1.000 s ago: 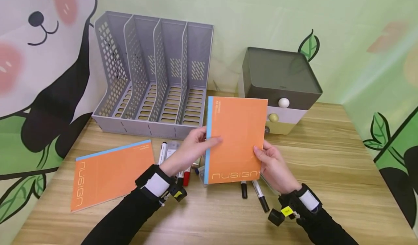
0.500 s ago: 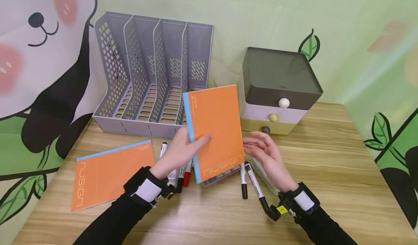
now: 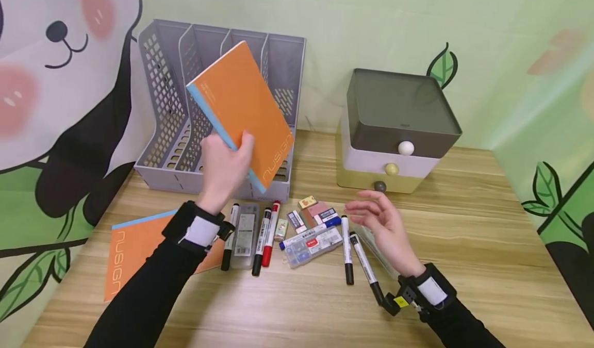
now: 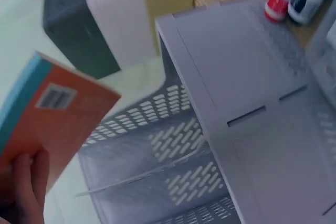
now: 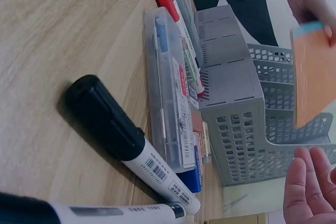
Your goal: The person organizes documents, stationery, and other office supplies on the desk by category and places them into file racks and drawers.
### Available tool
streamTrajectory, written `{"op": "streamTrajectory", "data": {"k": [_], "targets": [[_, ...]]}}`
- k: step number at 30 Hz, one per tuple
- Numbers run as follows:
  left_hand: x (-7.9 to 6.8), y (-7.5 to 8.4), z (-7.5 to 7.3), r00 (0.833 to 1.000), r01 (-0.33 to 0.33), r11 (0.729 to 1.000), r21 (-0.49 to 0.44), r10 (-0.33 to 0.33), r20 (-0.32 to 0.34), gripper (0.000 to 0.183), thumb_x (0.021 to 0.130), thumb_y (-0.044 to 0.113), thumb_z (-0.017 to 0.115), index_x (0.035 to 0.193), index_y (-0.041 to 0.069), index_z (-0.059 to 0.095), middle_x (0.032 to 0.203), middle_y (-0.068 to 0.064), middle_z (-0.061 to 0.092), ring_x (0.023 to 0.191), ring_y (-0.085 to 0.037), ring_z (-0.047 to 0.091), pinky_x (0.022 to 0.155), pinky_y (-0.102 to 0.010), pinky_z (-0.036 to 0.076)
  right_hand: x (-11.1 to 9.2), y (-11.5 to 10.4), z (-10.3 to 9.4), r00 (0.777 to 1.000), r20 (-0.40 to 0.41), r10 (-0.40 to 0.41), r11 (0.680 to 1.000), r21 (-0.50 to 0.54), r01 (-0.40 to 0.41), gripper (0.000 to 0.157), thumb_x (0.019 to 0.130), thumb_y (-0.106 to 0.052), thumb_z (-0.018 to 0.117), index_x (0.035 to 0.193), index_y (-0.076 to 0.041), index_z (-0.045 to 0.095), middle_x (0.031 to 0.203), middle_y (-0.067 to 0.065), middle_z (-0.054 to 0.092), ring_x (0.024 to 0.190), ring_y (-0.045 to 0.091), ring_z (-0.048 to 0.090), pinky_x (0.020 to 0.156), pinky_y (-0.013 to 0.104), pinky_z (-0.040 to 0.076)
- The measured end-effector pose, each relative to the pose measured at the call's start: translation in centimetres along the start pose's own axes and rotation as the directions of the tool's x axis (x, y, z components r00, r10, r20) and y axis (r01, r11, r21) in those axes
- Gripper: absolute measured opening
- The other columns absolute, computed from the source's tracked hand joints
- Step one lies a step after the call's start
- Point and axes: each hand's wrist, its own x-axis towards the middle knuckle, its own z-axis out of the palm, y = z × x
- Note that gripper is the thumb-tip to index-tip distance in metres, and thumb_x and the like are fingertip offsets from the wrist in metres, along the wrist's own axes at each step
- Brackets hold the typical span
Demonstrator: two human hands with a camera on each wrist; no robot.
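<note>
My left hand (image 3: 226, 165) grips an orange notebook (image 3: 246, 105) by its blue spine, thumb on the cover and fingers behind it. The notebook hangs tilted in the air in front of the grey file rack (image 3: 160, 178), covering part of its slots. In the left wrist view, the notebook's barcode side (image 4: 63, 108) shows with the fingers on it. My right hand (image 3: 382, 229) holds nothing; its fingers are loosely bent above the black markers (image 3: 347, 250). A second orange notebook (image 3: 139, 245) lies flat at the left, partly behind the left sleeve.
Markers, several erasers (image 3: 297, 221), a clear plastic case (image 3: 315, 247) and a grey translucent case (image 3: 245, 234) lie mid-table. A small drawer box (image 3: 403, 105) with round knobs stands at the back right. A panda-print cloth (image 3: 371, 18) hangs behind.
The right hand has let go of the notebook and drawn slightly away. The left hand has carried the notebook up and left, tilting it towards the rack, which uncovers the erasers and clear case.
</note>
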Motion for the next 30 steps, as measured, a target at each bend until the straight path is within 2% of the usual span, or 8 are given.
{"op": "streamTrajectory", "data": {"k": [3,5,11,16,19,22,26,30], "targets": [[1.3,-0.7,1.5,0.999,-0.051,0.993,0.105,0.05,0.011,0.032,0.09,0.011,0.051,0.06,0.006,0.043,0.046,-0.004,0.038,0.037,-0.014,0.033,0.037,-0.025,0.022,-0.2,-0.1,0.0,1.0,0.006,-0.004,0.999,-0.032,0.005,0.046,0.086,0.02,0.03,0.128,0.006,0.04,0.114,0.031,0.056,0.102,0.03,0.061,0.086,0.034,0.053],[2.0,-1.0,2.6,0.998,-0.051,0.986,0.161,0.045,0.04,0.033,0.092,0.013,0.049,0.061,0.008,0.038,0.046,-0.003,0.03,0.036,-0.016,0.026,0.038,-0.028,0.017,-0.3,0.0,-0.1,1.0,0.013,-0.007,0.999,-0.045,0.007,0.047,0.085,0.021,0.03,0.128,0.005,0.041,0.113,0.031,0.057,0.1,0.031,0.062,0.085,0.036,0.054],[3.8,-1.9,5.9,0.988,0.058,0.966,0.251,-0.091,0.125,0.028,0.096,0.022,0.044,0.071,0.009,0.039,0.052,-0.004,0.032,0.044,-0.026,0.04,0.043,-0.034,0.027,-0.5,0.0,-0.4,1.0,0.017,-0.022,0.997,-0.067,0.023,0.046,0.086,0.02,0.031,0.128,0.004,0.041,0.109,0.03,0.059,0.097,0.034,0.062,0.083,0.038,0.054],[4.7,-3.4,8.3,0.972,0.129,0.951,0.28,-0.178,0.157,0.023,0.097,0.021,0.042,0.089,0.002,0.053,0.065,-0.012,0.052,0.062,-0.033,0.057,0.057,-0.045,0.045,-0.6,-0.1,-0.3,0.999,0.032,-0.013,0.997,-0.081,0.015,0.044,0.089,0.018,0.032,0.129,0.003,0.041,0.109,0.032,0.059,0.096,0.035,0.062,0.082,0.037,0.055],[5.0,-4.5,9.6,0.964,0.16,0.943,0.292,-0.213,0.16,0.026,0.098,0.02,0.042,0.105,0.0,0.056,0.071,-0.015,0.056,0.067,-0.033,0.056,0.061,-0.046,0.044,-0.6,-0.2,-0.2,0.999,0.044,-0.01,0.997,-0.079,0.013,0.041,0.09,0.016,0.034,0.129,0.003,0.04,0.109,0.032,0.058,0.096,0.036,0.062,0.083,0.037,0.054],[5.1,-5.3,10.7,0.957,0.183,0.938,0.294,-0.238,0.163,0.026,0.098,0.018,0.043,0.108,-0.001,0.056,0.071,-0.016,0.055,0.068,-0.033,0.054,0.06,-0.046,0.04,-0.5,-0.3,-0.2,0.999,0.05,-0.006,0.996,-0.085,0.01,0.04,0.091,0.015,0.035,0.129,0.002,0.04,0.109,0.031,0.059,0.096,0.035,0.062,0.083,0.037,0.054],[4.9,-6.3,11.8,0.947,0.208,0.935,0.288,-0.266,0.179,0.029,0.097,0.016,0.045,0.118,-0.002,0.053,0.087,-0.021,0.064,0.083,-0.036,0.061,0.071,-0.047,0.046,-0.4,-0.3,-0.2,0.998,0.056,0.006,0.996,-0.091,-0.001,0.041,0.091,0.015,0.036,0.129,0.001,0.041,0.11,0.031,0.059,0.096,0.035,0.062,0.083,0.039,0.054],[4.3,-7.3,12.0,0.917,0.249,0.916,0.314,-0.328,0.229,0.037,0.095,0.014,0.047,0.128,-0.003,0.048,0.106,-0.025,0.065,0.099,-0.038,0.061,0.083,-0.048,0.049,-0.4,-0.2,-0.2,0.997,0.074,0.01,0.995,-0.097,-0.003,0.042,0.09,0.016,0.037,0.129,0.001,0.042,0.11,0.031,0.058,0.096,0.036,0.062,0.082,0.043,0.054]]}}
